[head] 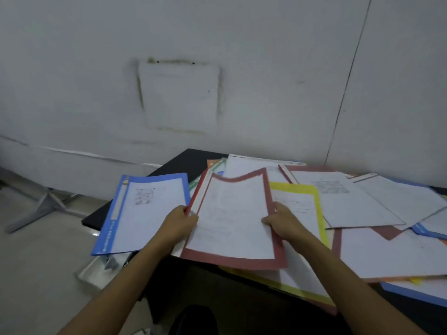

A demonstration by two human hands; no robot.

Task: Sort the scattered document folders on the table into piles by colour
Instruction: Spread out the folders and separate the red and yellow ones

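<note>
A person's left hand [180,224] and right hand [285,223] lift a red folder [233,218], fingers closed on its side edges, above the cluttered table [183,160], apparently bound for other red folders at right.

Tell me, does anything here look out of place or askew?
Yes. The blue folder at the left hangs over the black table's edge, and the red folder, gripped by both hands, is buckling along its top edge.

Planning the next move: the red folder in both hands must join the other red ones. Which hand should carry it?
Right, probably. The right hand grips the red folder on the side nearer the other red folders.
</note>
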